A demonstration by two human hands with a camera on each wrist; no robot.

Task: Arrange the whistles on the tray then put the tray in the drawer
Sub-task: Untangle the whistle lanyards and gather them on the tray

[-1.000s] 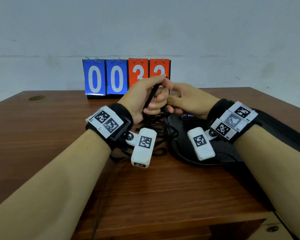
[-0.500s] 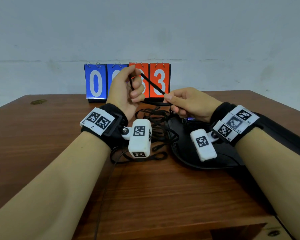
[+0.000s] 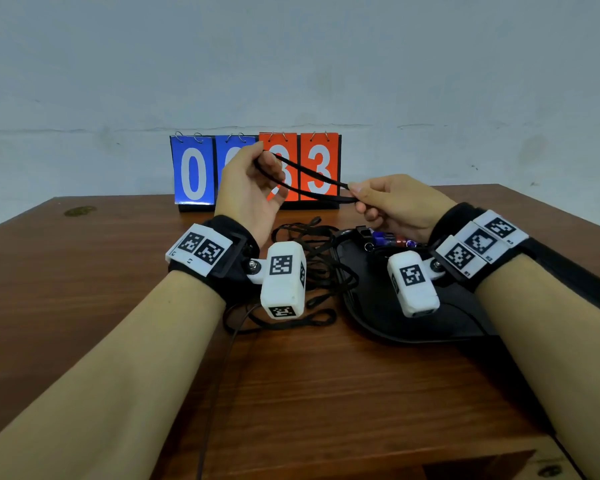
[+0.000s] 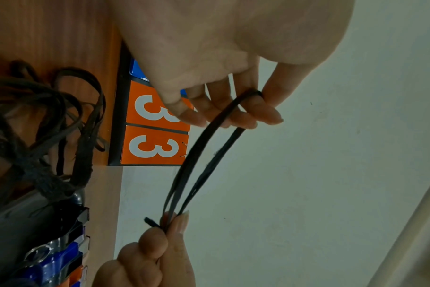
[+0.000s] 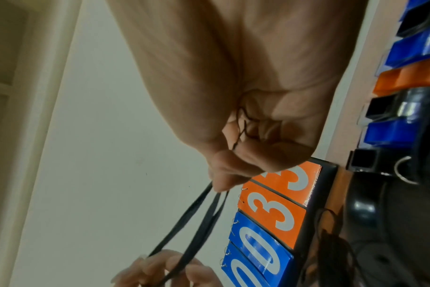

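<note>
Both hands are raised above the table [image 3: 118, 341], holding one black cord [image 3: 305, 181] folded into strands between them. The left hand [image 3: 246, 188] has the loop end pinched at thumb and fingers; the right hand [image 3: 395, 206] pinches the other end. The cord's long axis runs left to right, sloping down toward the right hand. The whistles [image 3: 388, 239] lie in a row on the black tray [image 3: 378, 317], directly below and nearest the right hand. More cords [image 3: 312, 258] lie tangled left of the tray.
</note>
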